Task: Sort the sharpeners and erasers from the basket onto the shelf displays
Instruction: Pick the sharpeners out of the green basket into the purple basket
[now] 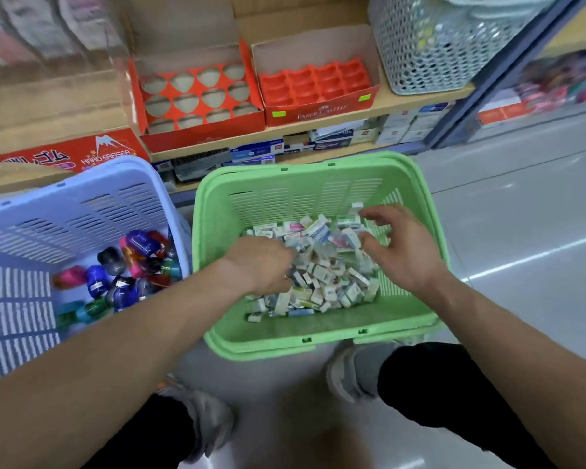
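Observation:
A green basket [318,184] on the floor holds a heap of several small white boxed erasers [325,272]. My left hand [261,262] is down in the heap, fingers curled into the erasers; what it holds is hidden. My right hand [400,245] hovers over the right side of the heap with fingers spread and bent, gripping nothing I can see. A pale blue basket [82,198] to the left holds several coloured sharpeners [129,269]. On the shelf stand two red display boxes: one with round cut-outs [197,93], one Faber-Castell tray with square cells [318,84].
A grey mesh basket [430,45] stands at the shelf's right end. A red "Hard Eraser" box [61,154] sits on the lower left shelf. Stacked stationery boxes [318,140] fill the shelf below. My shoes and knees are at the bottom; grey tiled floor lies to the right.

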`<state>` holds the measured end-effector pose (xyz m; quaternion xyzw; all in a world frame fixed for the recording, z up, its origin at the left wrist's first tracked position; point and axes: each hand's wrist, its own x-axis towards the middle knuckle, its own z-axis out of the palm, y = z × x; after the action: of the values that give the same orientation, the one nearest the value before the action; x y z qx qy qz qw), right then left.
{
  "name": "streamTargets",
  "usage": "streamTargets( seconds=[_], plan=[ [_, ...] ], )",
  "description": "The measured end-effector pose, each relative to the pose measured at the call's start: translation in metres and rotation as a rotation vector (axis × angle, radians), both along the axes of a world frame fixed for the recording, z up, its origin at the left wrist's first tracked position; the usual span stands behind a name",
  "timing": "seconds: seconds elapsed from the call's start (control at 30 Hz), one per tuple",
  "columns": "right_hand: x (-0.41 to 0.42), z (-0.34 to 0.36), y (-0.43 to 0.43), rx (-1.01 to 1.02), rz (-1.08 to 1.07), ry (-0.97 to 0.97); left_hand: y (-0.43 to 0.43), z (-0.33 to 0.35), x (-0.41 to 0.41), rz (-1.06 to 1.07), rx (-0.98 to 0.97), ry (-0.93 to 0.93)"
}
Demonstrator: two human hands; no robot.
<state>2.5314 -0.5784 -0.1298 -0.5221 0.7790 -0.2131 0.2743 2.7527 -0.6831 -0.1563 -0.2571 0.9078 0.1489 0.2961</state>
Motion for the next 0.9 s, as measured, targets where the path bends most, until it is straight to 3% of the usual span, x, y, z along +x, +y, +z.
streamTargets(
  seconds=[0.07,0.17,0.33,0.53,0.9],
  plan=[
    [-0.018,0.003,0.033,-0.098,-0.207,0.157,0.012,-0.026,-0.037,-0.071,0.044,0.116],
    [-0.031,-0.014,0.075,0.012,-0.449,0.178,0.028,-0.075,-0.084,-0.198,0.069,0.179],
    [-0.034,-0.042,0.083,0.095,-0.502,-0.153,0.041,-0.134,-0.123,-0.299,0.069,0.17],
    [-0.039,-0.046,0.081,0.086,-0.453,-0.033,0.021,-0.134,-0.107,-0.391,0.098,0.077],
    [-0.038,-0.047,0.077,0.079,-0.46,-0.06,-0.015,-0.076,-0.021,-0.333,0.155,-0.165]
  ],
)
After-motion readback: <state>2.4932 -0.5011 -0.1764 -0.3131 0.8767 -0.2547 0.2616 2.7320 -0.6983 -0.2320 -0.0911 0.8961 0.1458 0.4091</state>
